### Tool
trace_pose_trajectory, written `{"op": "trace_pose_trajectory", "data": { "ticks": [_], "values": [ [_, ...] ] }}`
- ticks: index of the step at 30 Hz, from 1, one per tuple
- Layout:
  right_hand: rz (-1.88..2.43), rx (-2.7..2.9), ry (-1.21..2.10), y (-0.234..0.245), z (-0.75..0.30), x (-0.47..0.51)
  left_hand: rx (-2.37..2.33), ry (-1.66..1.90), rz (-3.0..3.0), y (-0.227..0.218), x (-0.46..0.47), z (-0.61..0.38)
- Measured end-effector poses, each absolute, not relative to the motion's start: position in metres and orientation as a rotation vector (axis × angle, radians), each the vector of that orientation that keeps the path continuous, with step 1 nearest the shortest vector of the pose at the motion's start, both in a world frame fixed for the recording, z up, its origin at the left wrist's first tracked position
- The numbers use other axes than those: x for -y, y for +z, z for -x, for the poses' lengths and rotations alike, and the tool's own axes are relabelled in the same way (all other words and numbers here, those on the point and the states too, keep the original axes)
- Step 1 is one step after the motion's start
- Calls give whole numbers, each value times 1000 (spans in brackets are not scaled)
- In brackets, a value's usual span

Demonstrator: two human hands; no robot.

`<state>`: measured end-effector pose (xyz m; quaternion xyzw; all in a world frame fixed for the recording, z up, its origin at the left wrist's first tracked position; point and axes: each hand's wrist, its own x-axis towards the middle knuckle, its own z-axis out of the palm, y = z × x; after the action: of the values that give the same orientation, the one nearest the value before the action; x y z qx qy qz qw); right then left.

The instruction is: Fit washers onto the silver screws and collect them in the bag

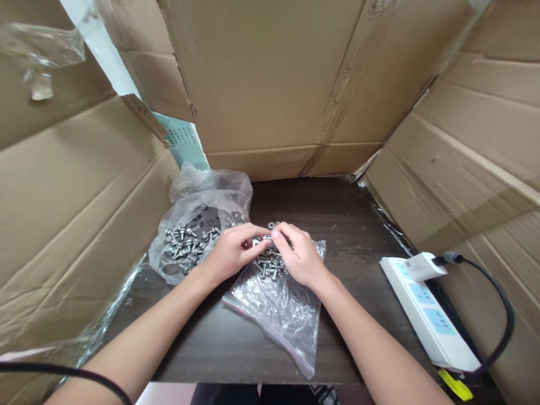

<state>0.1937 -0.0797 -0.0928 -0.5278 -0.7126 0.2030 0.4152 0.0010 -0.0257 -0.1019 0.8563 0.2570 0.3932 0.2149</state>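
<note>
My left hand (231, 250) and my right hand (297, 253) meet over the middle of a dark wooden table (350, 225). Both are pinched together on one small metal screw (262, 241) held between their fingertips. Under them lies a flat clear zip bag (278, 306) with a small pile of screws (270, 267) on its far end. To the left sits an open crumpled plastic bag (198, 225) holding several more silver screws (185, 244). A few loose washers (274, 225) lie just beyond my fingers.
Cardboard walls (270, 84) enclose the table on the left, back and right. A white power strip (426, 309) with a plugged-in adapter and black cable lies at the right edge. A black cable crosses the bottom left corner.
</note>
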Motion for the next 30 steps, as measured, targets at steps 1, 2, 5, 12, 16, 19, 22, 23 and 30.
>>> {"op": "trace_pose_trajectory", "data": {
  "ticks": [1, 2, 5, 12, 16, 19, 22, 23, 30],
  "values": [
    [1326, 1798, 516, -93, -193, 80, -712, 1091, -2369, -102, 26, -1],
    [1332, 1807, 515, -93, -193, 80, -708, 1087, -2362, -102, 26, -1],
    [1348, 1823, 502, -92, -194, 80, -704, 1072, -2332, -103, 28, -2],
    [1292, 1835, 584, -88, -197, 82, -813, 1045, -2235, -98, 31, -2],
    [1307, 1853, 516, -89, -196, 80, -791, 1047, -2249, -100, 30, -3],
    [1319, 1856, 465, -90, -193, 79, -799, 1045, -2280, -103, 29, -3],
    [1345, 1832, 448, -91, -192, 79, -776, 1069, -2333, -104, 28, -3],
    [1357, 1821, 442, -91, -192, 78, -766, 1076, -2346, -104, 28, -4],
    [1479, 1747, 541, -94, -195, 79, -742, 1108, -2338, -103, 29, -5]
  ]
}}
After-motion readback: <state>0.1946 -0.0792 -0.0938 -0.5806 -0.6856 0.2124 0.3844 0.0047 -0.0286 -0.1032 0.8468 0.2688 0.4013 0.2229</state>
